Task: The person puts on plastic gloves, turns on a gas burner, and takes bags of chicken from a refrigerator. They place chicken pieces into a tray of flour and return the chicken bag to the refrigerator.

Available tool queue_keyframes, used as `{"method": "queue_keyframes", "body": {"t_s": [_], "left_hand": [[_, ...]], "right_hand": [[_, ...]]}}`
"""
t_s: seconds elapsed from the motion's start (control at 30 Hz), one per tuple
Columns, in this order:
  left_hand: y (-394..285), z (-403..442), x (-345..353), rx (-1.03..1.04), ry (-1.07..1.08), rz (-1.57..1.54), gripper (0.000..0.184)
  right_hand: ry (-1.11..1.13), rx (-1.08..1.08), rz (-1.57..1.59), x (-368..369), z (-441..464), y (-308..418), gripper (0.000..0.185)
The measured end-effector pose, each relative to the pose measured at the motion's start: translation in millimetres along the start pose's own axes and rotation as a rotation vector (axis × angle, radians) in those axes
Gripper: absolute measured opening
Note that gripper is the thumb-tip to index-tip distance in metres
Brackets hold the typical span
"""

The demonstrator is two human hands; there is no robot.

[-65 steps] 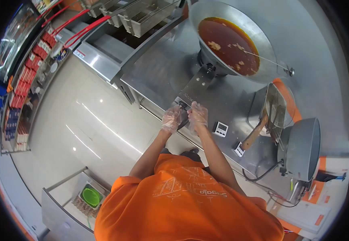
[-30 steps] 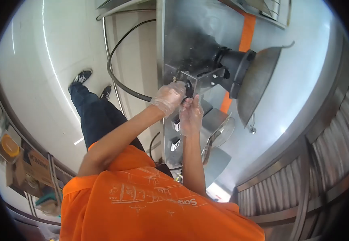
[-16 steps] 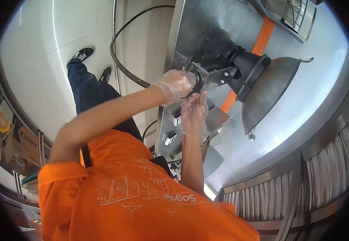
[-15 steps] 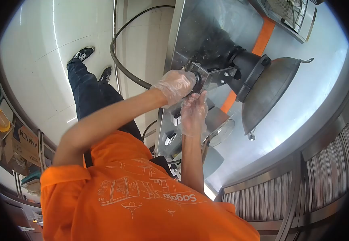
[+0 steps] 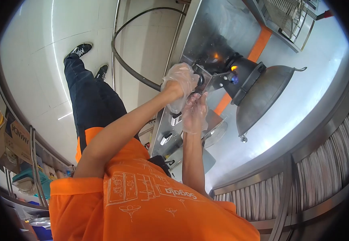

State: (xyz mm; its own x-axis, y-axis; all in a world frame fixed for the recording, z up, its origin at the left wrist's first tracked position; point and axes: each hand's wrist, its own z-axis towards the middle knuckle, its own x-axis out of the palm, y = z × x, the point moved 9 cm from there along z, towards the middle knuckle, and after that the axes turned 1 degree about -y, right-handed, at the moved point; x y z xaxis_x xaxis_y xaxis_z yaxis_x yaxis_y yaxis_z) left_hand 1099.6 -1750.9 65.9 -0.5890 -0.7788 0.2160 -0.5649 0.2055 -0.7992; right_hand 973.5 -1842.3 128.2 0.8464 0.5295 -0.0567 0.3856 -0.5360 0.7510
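Note:
My left hand point(image 5: 179, 87), in a clear plastic glove, is closed at the black knob point(image 5: 200, 79) on the front of the burner's metal control box point(image 5: 206, 76). Just below it, my gloved right hand point(image 5: 195, 109) points upward with its fingertips pressed together under the box; whatever they hold is too small to tell. Orange and blue flame point(image 5: 234, 78) shows at the black burner point(image 5: 242, 76). The wok point(image 5: 258, 100) rests on the burner, seen from its side, so its contents are hidden.
A black hose point(image 5: 130, 70) loops from the steel counter point(image 5: 194, 36) over the floor. Wire baskets point(image 5: 285, 16) are at the upper right. Two small white devices, a clear lid point(image 5: 215, 134) and a grey pan lie below my hands. Metal filters point(image 5: 323, 168) line the lower right.
Flame now shows at the burner, where none was visible before. The view has swung from above the wok to its side, and my left hand has shifted slightly around the knob.

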Motion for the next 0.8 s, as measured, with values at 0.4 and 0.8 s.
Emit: {"method": "queue_keyframes", "body": {"t_s": [0.4,0.8], "left_hand": [[2.1,-10.9,2.6,0.148,-0.058,-0.012,0.038],[6.1,-7.1,5.0,0.058,-0.015,-0.156,0.036]], "right_hand": [[0.072,-0.071,0.008,0.8,6.0,10.9,0.018],[0.023,-0.003,0.030,-19.1,12.0,12.3,0.014]]}}
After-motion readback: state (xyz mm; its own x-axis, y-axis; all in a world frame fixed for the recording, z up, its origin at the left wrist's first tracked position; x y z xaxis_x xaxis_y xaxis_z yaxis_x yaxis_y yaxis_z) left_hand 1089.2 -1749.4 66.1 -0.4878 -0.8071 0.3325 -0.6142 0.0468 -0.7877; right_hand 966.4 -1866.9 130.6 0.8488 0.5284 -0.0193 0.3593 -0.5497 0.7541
